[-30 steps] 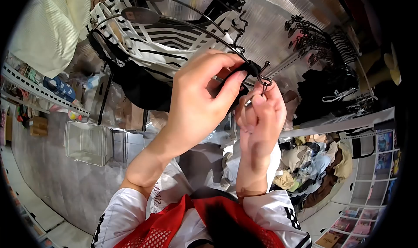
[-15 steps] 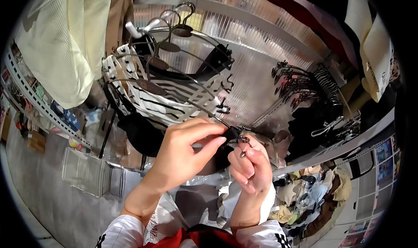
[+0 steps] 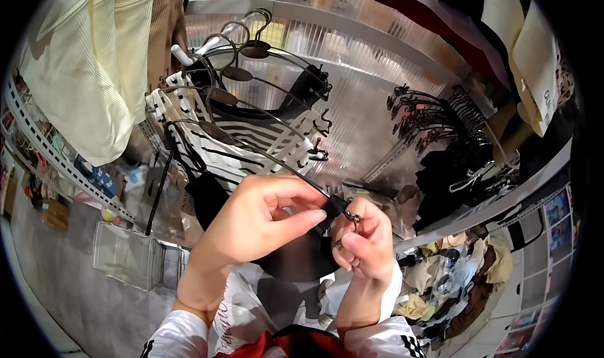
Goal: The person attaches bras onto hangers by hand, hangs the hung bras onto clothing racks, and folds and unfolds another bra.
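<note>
A dark wire hanger (image 3: 286, 168) with an oval plate slants from the rack down to my hands. A black garment (image 3: 296, 257) hangs from it, its black strap (image 3: 335, 205) near the hanger's curled metal end (image 3: 353, 214). My left hand (image 3: 251, 219) is closed, with thumb and index finger pinching at the strap. My right hand (image 3: 371, 241) is closed on the curled end, fingers bent beneath it. What lies inside the right fingers is partly hidden.
Striped tops (image 3: 233, 147) on hangers fill the white rail (image 3: 223, 34). Ribbed cream garments (image 3: 88, 68) hang at left, bunched black hangers (image 3: 434, 119) at right. A clear bin (image 3: 129, 257) stands on the floor. Heaped clothes (image 3: 440, 276) lie at lower right.
The black garment now hangs lower and more to the right beneath my hands. My left hand has shifted slightly down and left; my right hand stays at the hanger's end.
</note>
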Demonstrator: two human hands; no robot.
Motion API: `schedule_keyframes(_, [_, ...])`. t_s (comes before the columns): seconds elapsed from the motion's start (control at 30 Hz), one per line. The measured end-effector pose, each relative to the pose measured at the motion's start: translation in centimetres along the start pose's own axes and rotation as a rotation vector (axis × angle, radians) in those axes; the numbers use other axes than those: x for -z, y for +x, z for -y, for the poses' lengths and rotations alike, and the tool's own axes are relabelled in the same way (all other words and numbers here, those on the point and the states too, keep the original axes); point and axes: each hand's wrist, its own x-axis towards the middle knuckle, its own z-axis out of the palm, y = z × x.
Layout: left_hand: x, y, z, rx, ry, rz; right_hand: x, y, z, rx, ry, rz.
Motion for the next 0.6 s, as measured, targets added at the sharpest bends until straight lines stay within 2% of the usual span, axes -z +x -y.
schedule_keyframes(0.13, [0.0, 0.3, 0.0, 0.057, 0.005, -0.026, -1.2, 0.1, 0.7, 0.036, -0.191, -0.315])
schedule_keyframes(0.17, [-0.1, 0.3, 0.2, 0.06, 0.021, -0.039, -1.7, 0.0, 0.8, 0.072, -0.382, -0.395])
schedule_keyframes(0.27, [-0.6, 0.6, 0.6, 0.031, 0.022, -0.084, -2.6, 0.7, -0.7, 0.209, -0.279, -0.477])
schedule_keyframes(0.3, [-0.7, 0.7, 0.6, 0.025, 0.026, -0.092, -2.2, 0.4, -0.7, 0.169, -0.209, -0.39])
schedule_keyframes(0.4, [-1.0, 0.8, 0.8, -0.027, 0.034, -0.123, -2.6, 0.2, -0.4, 0.124, -0.104, -0.314])
schedule_keyframes(0.53, [-1.0, 0.9, 1.0, -0.061, 0.046, -0.15, -3.3, -0.4, -0.3, 0.131, -0.18, -0.258])
schedule_keyframes(0.6, [-1.0, 0.9, 1.1, -0.055, 0.048, -0.154, -3.1, -0.6, -0.8, 0.244, -0.449, -0.303])
